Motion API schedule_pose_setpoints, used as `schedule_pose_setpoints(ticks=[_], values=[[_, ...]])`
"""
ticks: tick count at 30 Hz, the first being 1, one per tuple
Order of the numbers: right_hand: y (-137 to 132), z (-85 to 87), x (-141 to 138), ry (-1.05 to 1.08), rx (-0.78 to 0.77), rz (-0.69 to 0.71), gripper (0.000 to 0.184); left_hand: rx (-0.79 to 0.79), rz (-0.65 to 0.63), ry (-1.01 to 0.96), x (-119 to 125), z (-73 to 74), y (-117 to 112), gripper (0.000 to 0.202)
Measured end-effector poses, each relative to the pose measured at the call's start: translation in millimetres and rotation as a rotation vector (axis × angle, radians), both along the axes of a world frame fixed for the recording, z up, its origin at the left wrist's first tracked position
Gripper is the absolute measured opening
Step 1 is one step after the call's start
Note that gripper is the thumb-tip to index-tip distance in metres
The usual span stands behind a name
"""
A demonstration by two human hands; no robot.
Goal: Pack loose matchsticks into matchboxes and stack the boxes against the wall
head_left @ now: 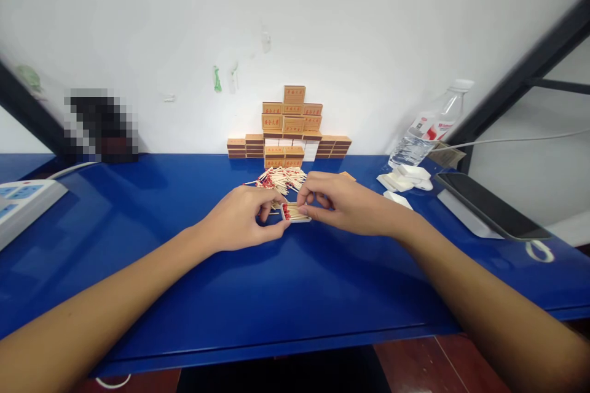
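Both hands meet at the middle of the blue table (286,282). My left hand (244,218) is curled, thumb and fingers pinching the left side of a small white matchbox tray (294,212) filled with red-tipped matches. My right hand (338,202) grips the tray's right side, fingertips pressed on the matches. Just behind the hands lies a loose pile of matches (281,178). Further back, against the white wall, stands a stack of orange matchboxes (290,120).
A white power strip (23,199) lies at the left edge. At the right are white empty trays (405,181), a plastic water bottle (428,129) and a dark phone on a stand (488,206). A dark pixelated object (99,126) sits back left.
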State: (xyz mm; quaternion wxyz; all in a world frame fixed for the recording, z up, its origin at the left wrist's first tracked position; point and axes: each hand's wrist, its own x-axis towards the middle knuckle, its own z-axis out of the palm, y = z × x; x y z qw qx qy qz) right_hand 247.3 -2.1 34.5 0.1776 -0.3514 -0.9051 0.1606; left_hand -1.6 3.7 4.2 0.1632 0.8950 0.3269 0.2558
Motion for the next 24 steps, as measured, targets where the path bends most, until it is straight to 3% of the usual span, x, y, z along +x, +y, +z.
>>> schedule_pose_setpoints(ticks=[6,14,21,24], values=[[2.0,-7.3,-4.8,0.025,-0.07,0.032,0.012,0.03,-0.042,-0.015,0.1,-0.8,-0.3,0.022],[-1.0,-2.8,-1.4,0.008,-0.064,0.055,0.011,0.002,-0.015,-0.016,-0.5,-0.9,-0.1,0.023],[6.6,-6.6,1.8,0.104,0.083,-0.076,0.013,0.009,-0.013,-0.049,-0.5,-2.9,0.7,0.024],[17.6,-5.0,12.2,0.075,0.151,-0.203,0.014,0.02,-0.026,-0.052,0.1,-3.2,0.7,0.024]])
